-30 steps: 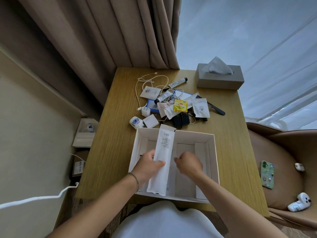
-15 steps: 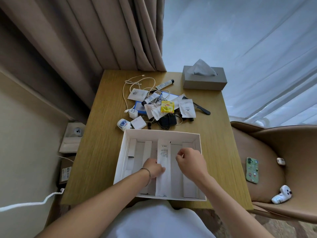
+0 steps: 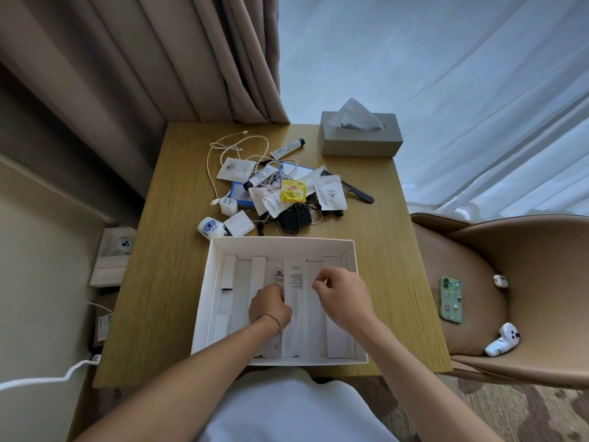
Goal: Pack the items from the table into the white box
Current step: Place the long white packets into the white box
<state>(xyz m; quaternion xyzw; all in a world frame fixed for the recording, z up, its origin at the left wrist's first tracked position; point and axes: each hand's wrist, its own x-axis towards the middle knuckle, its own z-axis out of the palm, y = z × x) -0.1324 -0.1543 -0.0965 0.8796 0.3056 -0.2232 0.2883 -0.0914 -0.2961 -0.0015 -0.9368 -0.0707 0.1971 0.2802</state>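
I press my curled left hand (image 3: 270, 306) against the long white packet (image 3: 295, 309), fingers closed at its edge, and my right hand (image 3: 339, 298) pinches nothing visible just beside it, seating it flat between dividers inside the white box (image 3: 204, 301).

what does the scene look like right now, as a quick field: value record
surface: wooden table
container: white box, open, at the near edge
in box: long white packet lying flat lengthwise
left hand: on the packet's left edge
right hand: just right of the packet, fingers curled
unpacked: pile behind the box, with yellow tea sachet, black comb, white cable
far corner: grey tissue box
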